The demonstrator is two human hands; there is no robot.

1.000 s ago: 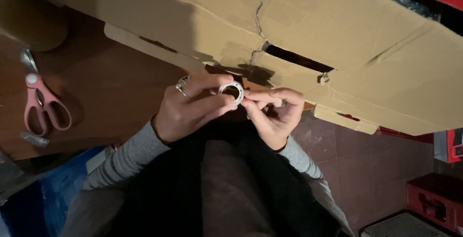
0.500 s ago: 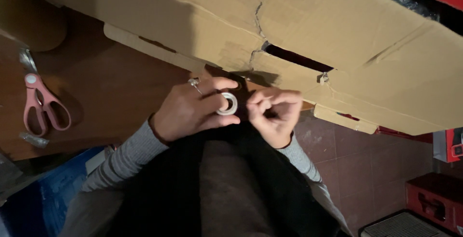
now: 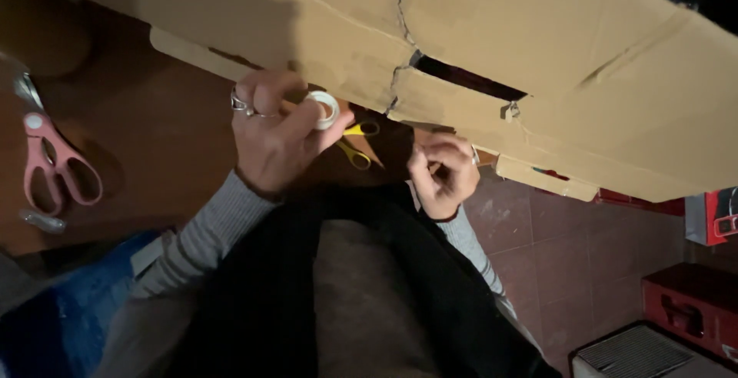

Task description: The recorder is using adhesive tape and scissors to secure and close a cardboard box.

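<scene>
My left hand [image 3: 273, 136], with a ring on one finger, grips a small roll of white tape [image 3: 324, 109] between thumb and fingers, just under the edge of a large torn cardboard box [image 3: 492, 47]. My right hand [image 3: 443, 174] is a short way to the right and lower, its fingers curled and pinched together. No tape strip shows in it. Between the two hands, a pair of yellow-handled scissors [image 3: 356, 143] lies on the dark brown surface. My lap in dark clothing fills the lower middle.
Pink-handled scissors [image 3: 55, 169] lie on the brown table [image 3: 154, 139] at far left, beside a clear wrapper. Blue material [image 3: 69, 309] sits at lower left. Red crates [image 3: 692, 309] and a grey grille stand on the tiled floor [image 3: 569, 247] at right.
The hands have drawn apart: the left hand carried the tape roll up and left toward the box edge, and the right hand dropped away to the right. The yellow scissors are now uncovered.
</scene>
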